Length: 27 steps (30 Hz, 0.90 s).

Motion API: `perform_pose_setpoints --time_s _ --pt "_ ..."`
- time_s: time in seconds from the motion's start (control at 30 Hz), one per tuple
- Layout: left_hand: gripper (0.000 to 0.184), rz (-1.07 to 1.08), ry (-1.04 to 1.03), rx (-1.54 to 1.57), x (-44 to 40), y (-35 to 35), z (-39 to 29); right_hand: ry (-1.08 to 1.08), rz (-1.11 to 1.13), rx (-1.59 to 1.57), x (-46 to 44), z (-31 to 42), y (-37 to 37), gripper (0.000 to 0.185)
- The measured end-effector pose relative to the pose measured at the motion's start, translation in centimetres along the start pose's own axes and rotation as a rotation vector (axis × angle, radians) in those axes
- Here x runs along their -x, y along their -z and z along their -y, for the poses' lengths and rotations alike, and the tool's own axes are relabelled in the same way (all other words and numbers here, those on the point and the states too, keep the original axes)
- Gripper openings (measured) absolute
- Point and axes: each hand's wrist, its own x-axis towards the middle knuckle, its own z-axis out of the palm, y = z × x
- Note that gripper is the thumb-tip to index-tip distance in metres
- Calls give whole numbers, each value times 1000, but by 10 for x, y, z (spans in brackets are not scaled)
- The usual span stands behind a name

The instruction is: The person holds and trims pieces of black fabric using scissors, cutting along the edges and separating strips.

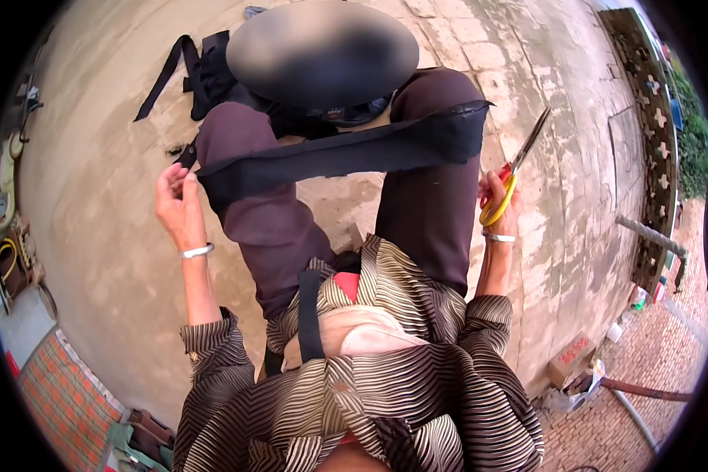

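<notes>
A long black cloth strip (338, 155) lies across both knees of the dark trousers (425, 212), its right end draped over the right knee. At its left end, my left hand (179, 206) is closed, fingertips pinching the cloth's edge. A small dark piece (186, 156) shows just above those fingers; whether it joins the strip cannot be made out. To the right of the right knee, my right hand (502, 206) grips scissors (511, 175) with yellow and red handles. Their blades point up and away, looking nearly closed, apart from the cloth.
Beyond the knees, more black cloth and straps (212, 75) lie on the concrete ground (102, 204); a blurred oval covers part of that area. At right are a cardboard box (572, 360) and a patterned block wall (651, 102). A checked mat (67, 393) is at lower left.
</notes>
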Motion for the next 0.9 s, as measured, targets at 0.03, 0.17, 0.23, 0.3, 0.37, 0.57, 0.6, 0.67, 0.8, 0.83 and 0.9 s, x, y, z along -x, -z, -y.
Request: perform_pose_setpoints --time_s 0.03,0.17,0.23,0.3,0.37,0.57,0.6,0.67,0.8,0.83,0.9 --pt "22 -55 -95 -36 6 -1 -22 82 9 35 -2 5 -5 10" --pt "17 139 -122 143 48 -7 -87 265 69 82 -9 25 -18 9" --pt "16 461 8 317 77 -16 -110 403 154 84 -14 37 -27 9" --pt "17 728 343 597 102 -36 -117 448 194 71 -17 56 -42 10" --pt "21 828 711 812 117 -58 -111 495 256 66 -28 59 -49 11" --pt "31 724 844 1227 117 -107 -78 511 293 123 -41 70 -70 18" --pt "34 740 839 1361 111 -111 -77 504 261 156 -43 71 -73 19" --pt "35 686 854 1391 100 -118 -75 501 230 197 -45 75 -77 23" --pt "38 552 849 1389 86 -115 -86 535 191 348 -48 80 -83 29" --pt "38 532 828 1377 84 -114 -85 558 191 338 -48 81 -85 30" --pt "38 508 809 1374 83 -112 -85 602 184 369 -49 81 -87 33"
